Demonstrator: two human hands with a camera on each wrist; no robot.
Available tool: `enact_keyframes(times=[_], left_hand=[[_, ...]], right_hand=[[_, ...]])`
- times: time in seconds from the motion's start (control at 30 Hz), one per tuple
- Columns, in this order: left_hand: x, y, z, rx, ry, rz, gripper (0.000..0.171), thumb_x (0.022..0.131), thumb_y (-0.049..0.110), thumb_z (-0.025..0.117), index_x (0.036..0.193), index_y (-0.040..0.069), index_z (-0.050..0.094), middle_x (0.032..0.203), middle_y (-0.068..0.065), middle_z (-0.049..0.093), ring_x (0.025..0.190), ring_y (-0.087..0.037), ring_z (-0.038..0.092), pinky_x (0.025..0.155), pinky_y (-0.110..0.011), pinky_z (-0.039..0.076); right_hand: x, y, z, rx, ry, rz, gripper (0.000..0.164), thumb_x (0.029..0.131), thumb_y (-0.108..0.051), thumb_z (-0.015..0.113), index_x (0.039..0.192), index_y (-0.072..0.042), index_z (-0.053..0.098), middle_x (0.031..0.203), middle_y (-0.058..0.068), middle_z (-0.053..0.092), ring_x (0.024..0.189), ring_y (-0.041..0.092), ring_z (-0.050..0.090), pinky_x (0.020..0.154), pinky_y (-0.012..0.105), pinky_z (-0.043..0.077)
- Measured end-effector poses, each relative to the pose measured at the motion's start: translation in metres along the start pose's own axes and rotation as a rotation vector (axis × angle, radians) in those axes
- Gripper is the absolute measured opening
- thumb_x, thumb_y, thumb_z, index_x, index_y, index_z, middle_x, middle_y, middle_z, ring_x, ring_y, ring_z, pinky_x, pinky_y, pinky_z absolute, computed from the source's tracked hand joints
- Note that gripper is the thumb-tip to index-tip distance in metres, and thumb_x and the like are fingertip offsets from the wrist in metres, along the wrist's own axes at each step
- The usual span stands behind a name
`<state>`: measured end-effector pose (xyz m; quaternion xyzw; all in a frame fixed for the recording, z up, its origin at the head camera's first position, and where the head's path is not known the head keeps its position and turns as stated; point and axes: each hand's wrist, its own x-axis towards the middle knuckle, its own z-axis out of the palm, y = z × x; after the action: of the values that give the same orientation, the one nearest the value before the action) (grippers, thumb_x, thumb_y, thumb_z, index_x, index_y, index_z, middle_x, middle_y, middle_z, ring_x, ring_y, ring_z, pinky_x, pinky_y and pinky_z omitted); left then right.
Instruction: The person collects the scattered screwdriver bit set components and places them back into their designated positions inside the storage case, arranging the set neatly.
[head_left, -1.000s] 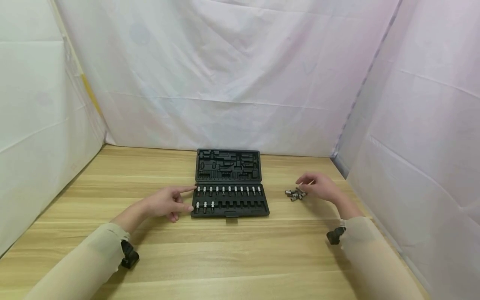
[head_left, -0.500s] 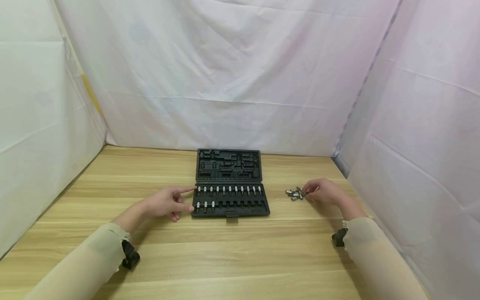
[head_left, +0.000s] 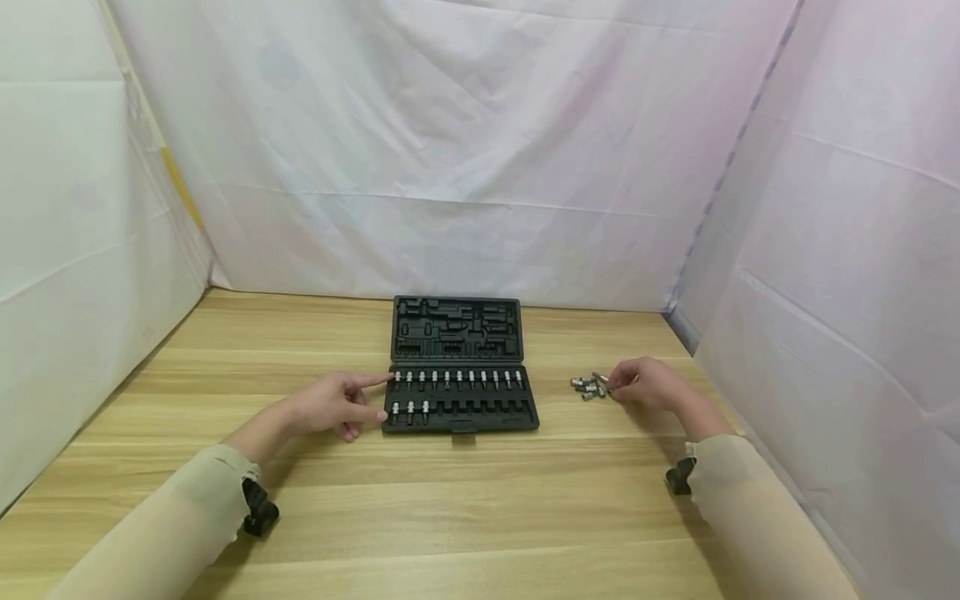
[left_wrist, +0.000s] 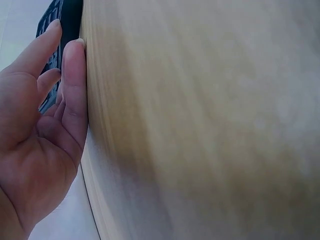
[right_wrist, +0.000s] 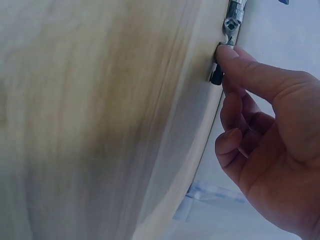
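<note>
A black tool case point(head_left: 472, 397) lies unfolded on the table, its lid toward the back curtain. Silvery bit sockets point(head_left: 460, 379) fill its rear row, and three more point(head_left: 410, 409) stand at the left of the front row. My left hand point(head_left: 330, 406) rests at the case's left edge, index finger and thumb stretched out against it. To the right of the case lies a small pile of loose bit sockets point(head_left: 583, 385). Beside this pile my right hand point(head_left: 643, 385) pinches a dark-tipped bit socket point(right_wrist: 216, 76) between thumb and index finger.
The case's latch point(head_left: 463, 432) points toward me. Vacant slots point(head_left: 483, 409) run along the right of its front row. White curtains point(head_left: 450, 150) surround the wooden table point(head_left: 450, 517) at the back and both sides.
My right hand has drawn slightly to the right from above the pile, its fingers closing on a bit socket. My left hand and the case have stayed put.
</note>
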<state>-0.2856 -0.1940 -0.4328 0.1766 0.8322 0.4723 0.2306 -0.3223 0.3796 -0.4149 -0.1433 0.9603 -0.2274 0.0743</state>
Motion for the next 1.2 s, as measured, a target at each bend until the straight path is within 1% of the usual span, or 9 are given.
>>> enact_keyframes(times=[0.17,0.33,0.53,0.67,0.83,0.9,1.0,1.1,1.2], left_hand=[[0.000,-0.001,-0.001,-0.003,0.001,-0.006,0.085,0.100,0.023,0.082,0.172,0.017,0.038,0.096,-0.011,0.059,0.075,-0.022,0.069,0.071,-0.037,0.070],[0.002,-0.001,-0.002,-0.015,0.008,-0.017,0.086,0.099,0.023,0.084,0.172,0.017,0.039,0.094,-0.011,0.060,0.074,-0.022,0.069,0.071,-0.036,0.070],[0.002,-0.002,-0.002,-0.033,0.026,-0.021,0.089,0.097,0.020,0.086,0.172,0.019,0.038,0.096,-0.012,0.060,0.074,-0.023,0.069,0.070,-0.037,0.070],[0.001,-0.002,-0.001,-0.036,0.036,-0.010,0.091,0.097,0.020,0.086,0.173,0.018,0.036,0.100,-0.013,0.060,0.073,-0.023,0.069,0.069,-0.038,0.070],[0.002,-0.003,0.000,-0.036,0.046,-0.016,0.091,0.096,0.022,0.088,0.172,0.018,0.037,0.100,-0.014,0.061,0.072,-0.024,0.069,0.068,-0.040,0.071],[0.002,-0.002,0.000,-0.041,0.043,-0.016,0.091,0.096,0.022,0.088,0.172,0.017,0.038,0.100,-0.013,0.061,0.072,-0.023,0.069,0.068,-0.040,0.071],[0.002,-0.001,0.001,-0.054,0.042,-0.016,0.090,0.096,0.022,0.087,0.171,0.016,0.038,0.099,-0.012,0.060,0.071,-0.023,0.069,0.067,-0.039,0.070],[0.003,-0.001,0.000,-0.062,0.040,-0.012,0.090,0.097,0.022,0.087,0.172,0.015,0.037,0.099,-0.011,0.060,0.070,-0.022,0.068,0.066,-0.038,0.070],[0.003,-0.002,0.000,-0.069,0.038,-0.011,0.091,0.097,0.021,0.087,0.172,0.015,0.036,0.099,-0.011,0.060,0.071,-0.022,0.068,0.066,-0.038,0.070]], right_hand=[[-0.004,-0.002,-0.004,0.001,0.014,0.011,0.008,0.099,-0.012,0.080,0.105,-0.006,0.079,0.100,0.006,0.078,0.090,0.017,0.065,0.082,0.034,0.055],[-0.004,-0.008,-0.007,0.080,0.052,0.005,0.014,0.104,-0.014,0.074,0.112,-0.002,0.074,0.104,0.011,0.076,0.092,0.018,0.067,0.081,0.031,0.057],[0.001,-0.027,-0.005,0.169,0.072,-0.029,0.021,0.109,-0.019,0.070,0.120,-0.002,0.069,0.109,0.014,0.075,0.099,0.021,0.070,0.083,0.030,0.060],[0.004,-0.042,-0.001,0.179,0.079,-0.047,0.024,0.109,-0.024,0.071,0.123,-0.004,0.069,0.110,0.013,0.075,0.098,0.024,0.071,0.080,0.032,0.059],[0.009,-0.057,0.003,0.179,0.098,-0.050,0.026,0.109,-0.028,0.070,0.125,-0.007,0.070,0.109,0.010,0.074,0.095,0.025,0.069,0.075,0.030,0.057],[0.011,-0.063,0.004,0.192,0.103,-0.048,0.030,0.110,-0.029,0.070,0.129,-0.006,0.070,0.112,0.013,0.075,0.097,0.027,0.070,0.075,0.032,0.058],[0.015,-0.073,0.006,0.229,0.096,-0.052,0.036,0.111,-0.032,0.069,0.136,-0.006,0.069,0.119,0.019,0.076,0.102,0.032,0.072,0.081,0.038,0.062],[0.019,-0.083,0.009,0.280,0.070,-0.047,0.041,0.112,-0.034,0.066,0.142,-0.007,0.068,0.126,0.022,0.076,0.108,0.035,0.074,0.090,0.048,0.065],[0.023,-0.096,0.015,0.343,0.027,-0.062,0.043,0.113,-0.034,0.065,0.145,-0.005,0.067,0.129,0.025,0.074,0.111,0.036,0.074,0.091,0.053,0.065]])
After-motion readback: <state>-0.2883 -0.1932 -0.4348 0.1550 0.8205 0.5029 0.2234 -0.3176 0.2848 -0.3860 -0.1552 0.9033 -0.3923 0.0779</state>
